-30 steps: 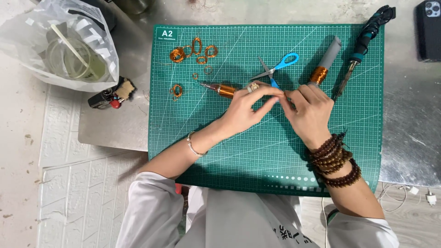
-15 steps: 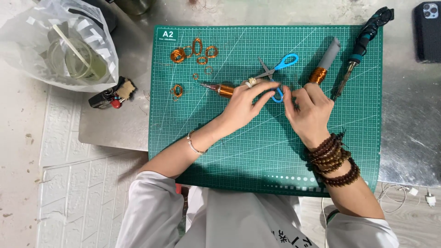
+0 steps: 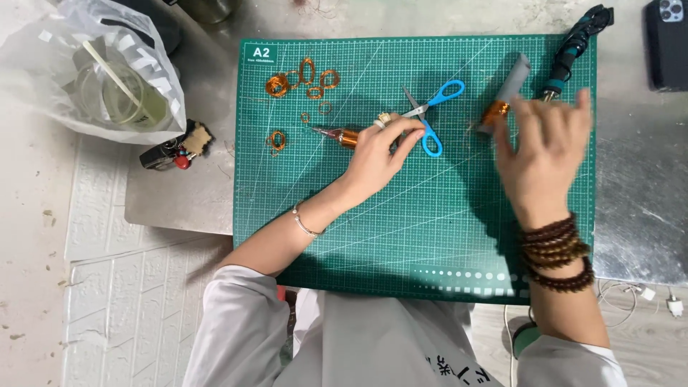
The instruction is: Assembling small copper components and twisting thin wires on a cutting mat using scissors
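Note:
My left hand rests on the green cutting mat, fingers pinched on the end of a pointed tool wound with copper wire. Blue-handled scissors lie just right of those fingertips. My right hand is lifted and blurred with its fingers spread and nothing in it; dark bead bracelets circle its wrist. It hovers just below a grey cylinder with a copper coil at its end. Several small copper wire rings lie at the mat's upper left.
A black and teal handled tool lies at the mat's top right, a dark phone beyond it. Left of the mat are a plastic bag holding a clear cup and a bunch of keys. White cables lie at right.
My right hand has let go near the left fingertips and swung right and up, fingers spreading. The left hand stays on the copper-wound tool.

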